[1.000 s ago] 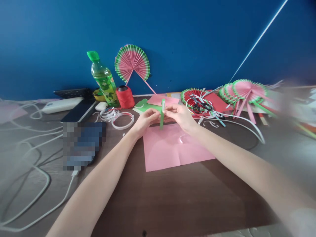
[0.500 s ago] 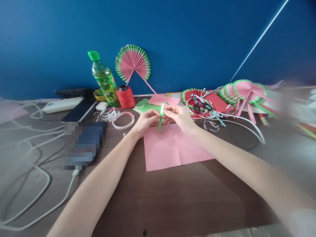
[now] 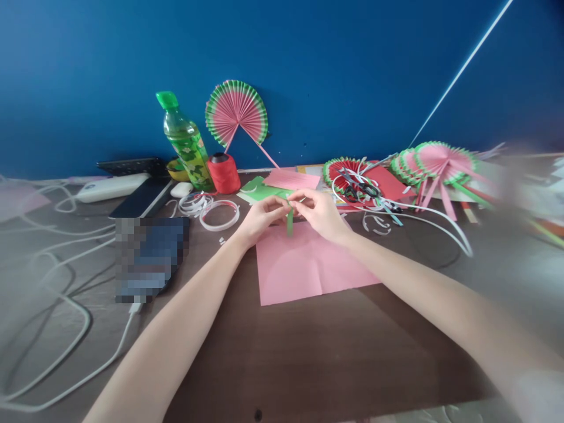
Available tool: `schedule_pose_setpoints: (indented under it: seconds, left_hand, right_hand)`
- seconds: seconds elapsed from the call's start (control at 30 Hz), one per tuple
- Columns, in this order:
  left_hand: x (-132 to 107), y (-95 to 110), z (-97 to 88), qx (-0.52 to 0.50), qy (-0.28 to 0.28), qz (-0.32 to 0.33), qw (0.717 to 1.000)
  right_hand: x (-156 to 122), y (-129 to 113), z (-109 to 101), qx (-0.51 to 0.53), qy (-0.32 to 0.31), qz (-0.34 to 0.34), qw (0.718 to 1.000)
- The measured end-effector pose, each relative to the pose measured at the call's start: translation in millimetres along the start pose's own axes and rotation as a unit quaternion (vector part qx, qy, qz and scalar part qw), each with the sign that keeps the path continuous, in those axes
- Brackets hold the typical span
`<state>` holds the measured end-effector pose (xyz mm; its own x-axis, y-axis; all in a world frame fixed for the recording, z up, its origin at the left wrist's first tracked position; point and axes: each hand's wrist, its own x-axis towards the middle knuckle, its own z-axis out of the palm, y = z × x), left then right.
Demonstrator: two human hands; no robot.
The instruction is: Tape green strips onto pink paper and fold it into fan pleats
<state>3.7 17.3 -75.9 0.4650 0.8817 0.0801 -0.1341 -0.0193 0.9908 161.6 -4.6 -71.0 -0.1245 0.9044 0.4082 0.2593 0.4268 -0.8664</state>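
Note:
A narrow green paper strip (image 3: 289,224) hangs between my two hands, its top end hidden by the fingertips. My left hand (image 3: 265,218) pinches the strip from the left. From the right, my right hand (image 3: 318,212) has thumb and fingertips closed on the same top end, almost touching the left fingers. Beneath both hands a pink paper sheet (image 3: 304,270) lies flat on the table, with a crease down its middle. Behind the hands are green paper (image 3: 259,189) and a folded pink paper piece (image 3: 293,178).
A pleated fan (image 3: 237,111) leans on the blue wall, beside a red thread spool (image 3: 224,173) and a green bottle (image 3: 187,144). A tape roll (image 3: 219,215) and a phone (image 3: 154,255) lie left. Scissors (image 3: 361,189), cables and more fans (image 3: 445,161) are at right.
My fingertips have come closer together over the strip's top, covering the light patch seen there before. The strip now hangs straighter. The pink sheet has not moved.

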Motion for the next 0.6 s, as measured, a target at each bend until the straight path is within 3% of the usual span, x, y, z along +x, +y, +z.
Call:
schedule_pose_setpoints:
  seconds: [0.37,0.6]
  left_hand:
    - [1.6,-5.3,-3.5,0.047,0.042,-0.005,0.998]
    - [0.0,-2.7,-1.2,0.04,0.052,0.002,0.998]
  right_hand:
    - [0.6,3.0,-3.5,-0.049,0.002,-0.006,0.999]
    - [0.9,-0.6,-6.3,-0.1,-0.029,-0.017,0.994]
